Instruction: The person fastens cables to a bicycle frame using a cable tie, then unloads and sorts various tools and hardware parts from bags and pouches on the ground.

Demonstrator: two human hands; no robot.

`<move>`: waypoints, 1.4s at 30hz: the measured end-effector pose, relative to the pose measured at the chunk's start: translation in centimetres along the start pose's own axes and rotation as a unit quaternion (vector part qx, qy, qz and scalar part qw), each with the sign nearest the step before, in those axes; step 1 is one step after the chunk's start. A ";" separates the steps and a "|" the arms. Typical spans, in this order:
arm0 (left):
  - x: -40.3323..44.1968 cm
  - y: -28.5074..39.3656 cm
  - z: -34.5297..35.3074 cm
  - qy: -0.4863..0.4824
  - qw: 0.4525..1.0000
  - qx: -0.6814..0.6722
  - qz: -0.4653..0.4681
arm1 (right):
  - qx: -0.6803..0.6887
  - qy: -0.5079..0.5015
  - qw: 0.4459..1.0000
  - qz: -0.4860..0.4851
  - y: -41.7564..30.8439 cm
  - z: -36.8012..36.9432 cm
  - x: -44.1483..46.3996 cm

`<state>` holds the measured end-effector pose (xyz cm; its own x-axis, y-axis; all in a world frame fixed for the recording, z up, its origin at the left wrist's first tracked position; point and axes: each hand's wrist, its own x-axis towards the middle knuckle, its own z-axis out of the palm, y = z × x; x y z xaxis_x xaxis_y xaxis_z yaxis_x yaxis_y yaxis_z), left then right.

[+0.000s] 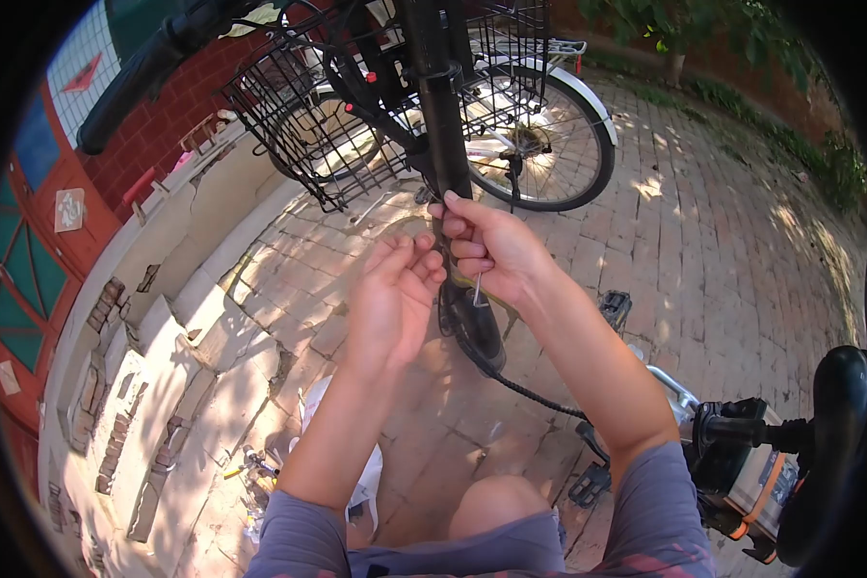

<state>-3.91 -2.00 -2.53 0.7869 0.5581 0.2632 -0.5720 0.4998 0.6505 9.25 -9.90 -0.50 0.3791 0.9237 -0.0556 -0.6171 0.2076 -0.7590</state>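
My right hand (499, 249) is closed in front of the black frame tube (443, 125) of a bike. Its thumb and forefinger pinch together at the tube, and a thin bent metal rod, seemingly a hex key (478, 291), sticks out below the curled fingers. Whatever lies between the fingertips is too small to make out. Just left of the tube, my left hand (393, 299) is raised with its fingers loosely bent and nothing visible in them. A black cable (520, 387) runs down past the lower tube toward the right.
A black wire basket (289, 135) and a handlebar grip (130, 91) are above. Behind stands a white bicycle (597, 101). Low right are a pedal (590, 485) and a black saddle (843, 405). Concrete steps (178, 385) line the left; small tools (252, 467) lie on the bricks.
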 end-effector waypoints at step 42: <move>9.2 -2.9 -0.8 0.061 0.731 0.606 0.308 | 0.218 -0.050 0.967 0.124 -5.3 -2.4 0.7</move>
<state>4.75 2.24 -2.60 0.3979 0.5226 0.7540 -0.1244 -0.7836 0.6087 14.45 -11.14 1.87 0.1274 0.9845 -0.1205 -0.9207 0.0722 -0.3835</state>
